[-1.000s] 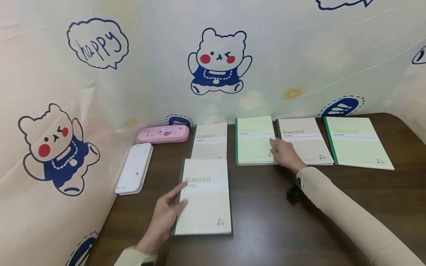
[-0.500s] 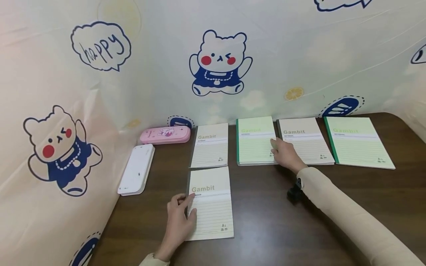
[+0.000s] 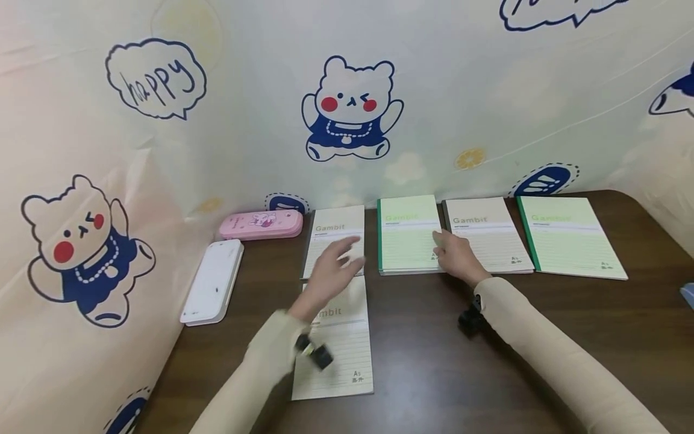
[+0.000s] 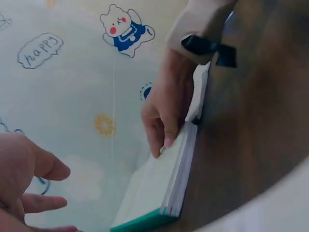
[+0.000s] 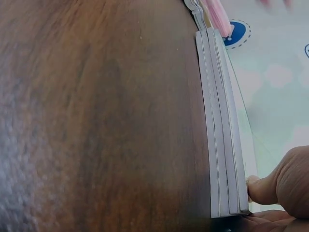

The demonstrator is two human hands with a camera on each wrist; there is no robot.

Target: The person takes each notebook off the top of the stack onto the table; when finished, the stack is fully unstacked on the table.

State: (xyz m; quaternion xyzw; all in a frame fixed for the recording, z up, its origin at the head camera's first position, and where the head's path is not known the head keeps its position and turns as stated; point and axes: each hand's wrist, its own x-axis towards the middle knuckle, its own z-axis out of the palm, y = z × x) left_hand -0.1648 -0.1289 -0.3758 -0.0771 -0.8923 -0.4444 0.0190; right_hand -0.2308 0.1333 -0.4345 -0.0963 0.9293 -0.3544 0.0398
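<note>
My left hand (image 3: 340, 259) hovers, blurred, with fingers spread over the gap between two beige Gambit notebooks: the far one (image 3: 332, 232) and the near one (image 3: 341, 349). It holds nothing, and its open palm (image 4: 21, 179) shows in the left wrist view. My right hand (image 3: 452, 253) rests its fingertips on the right front corner of the green notebook stack (image 3: 408, 232). Seen from the left wrist, the right hand (image 4: 166, 111) touches the stack (image 4: 159, 198) from above. The thumb (image 5: 270, 188) lies against the stack's edge (image 5: 222, 145).
Right of the stack lie another beige notebook (image 3: 488, 232) and a green notebook (image 3: 569, 235). A pink pencil case (image 3: 260, 225) and a white case (image 3: 212, 280) sit at the left by the bear-print backdrop. A blue object (image 3: 688, 295) shows at the table's right edge.
My left hand let go of the near beige notebook's left edge and rose forward toward the far one. The near notebook now lies flat. The right hand has stayed on the green stack.
</note>
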